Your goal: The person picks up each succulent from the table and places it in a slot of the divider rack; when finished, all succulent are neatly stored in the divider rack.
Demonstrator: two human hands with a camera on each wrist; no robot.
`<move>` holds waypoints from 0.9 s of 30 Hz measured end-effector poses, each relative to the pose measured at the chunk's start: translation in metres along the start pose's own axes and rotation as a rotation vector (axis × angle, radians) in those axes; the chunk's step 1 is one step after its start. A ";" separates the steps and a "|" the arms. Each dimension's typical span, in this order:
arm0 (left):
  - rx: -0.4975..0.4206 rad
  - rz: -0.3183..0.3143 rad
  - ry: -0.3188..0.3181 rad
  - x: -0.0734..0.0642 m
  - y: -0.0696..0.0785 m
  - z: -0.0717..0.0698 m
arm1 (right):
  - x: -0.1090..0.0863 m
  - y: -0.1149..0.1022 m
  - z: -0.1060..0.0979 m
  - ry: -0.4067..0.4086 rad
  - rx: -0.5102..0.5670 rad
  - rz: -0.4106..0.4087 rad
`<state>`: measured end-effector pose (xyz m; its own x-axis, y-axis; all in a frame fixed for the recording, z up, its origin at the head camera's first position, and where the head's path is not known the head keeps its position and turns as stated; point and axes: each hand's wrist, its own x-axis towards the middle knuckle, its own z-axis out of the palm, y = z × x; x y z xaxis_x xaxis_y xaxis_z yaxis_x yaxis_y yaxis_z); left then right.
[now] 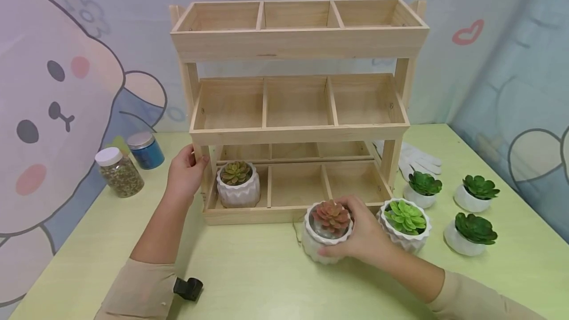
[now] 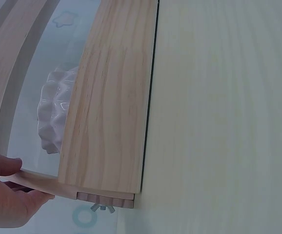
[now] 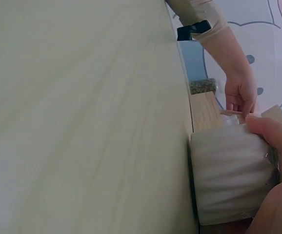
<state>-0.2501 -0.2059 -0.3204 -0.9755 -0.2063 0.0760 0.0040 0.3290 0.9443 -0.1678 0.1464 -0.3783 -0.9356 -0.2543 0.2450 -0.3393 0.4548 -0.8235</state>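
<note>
My right hand (image 1: 362, 236) grips a white ribbed pot with a reddish succulent (image 1: 331, 217), in front of the wooden three-tier shelf (image 1: 300, 135). In the right wrist view the side of that white pot (image 3: 233, 175) fills the space beside my thumb. My left hand (image 1: 185, 174) holds the shelf's left upright; in the left wrist view thumb and fingers (image 2: 26, 202) pinch its wooden edge. A potted olive-green succulent (image 1: 238, 186) sits in the bottom tier's left compartment. Just right of my right hand stands a white pot with a bright green succulent (image 1: 405, 223).
Several small white pots with dark green succulents (image 1: 471, 233) stand at the right. White gloves (image 1: 418, 159) lie behind them. At the left are a jar of granules (image 1: 119, 174) and a blue jar (image 1: 146, 152). A patterned cloth (image 1: 484, 63) hangs behind.
</note>
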 end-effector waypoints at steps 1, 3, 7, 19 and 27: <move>0.000 -0.002 0.000 0.000 0.000 0.000 | 0.000 -0.001 0.000 0.001 0.010 0.000; 0.002 -0.003 0.001 0.000 0.000 -0.001 | 0.001 -0.005 -0.002 0.006 0.020 -0.004; -0.001 0.000 0.001 0.000 0.000 -0.001 | 0.004 -0.017 -0.005 0.020 0.047 -0.018; -0.002 -0.006 -0.002 0.001 -0.001 0.000 | 0.028 -0.057 -0.013 0.107 0.078 -0.046; -0.009 0.017 -0.005 0.000 -0.001 -0.002 | 0.053 -0.065 0.004 0.213 0.118 -0.008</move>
<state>-0.2498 -0.2078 -0.3203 -0.9764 -0.1963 0.0901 0.0221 0.3241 0.9458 -0.1954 0.0999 -0.3143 -0.9367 -0.0657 0.3440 -0.3446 0.3477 -0.8720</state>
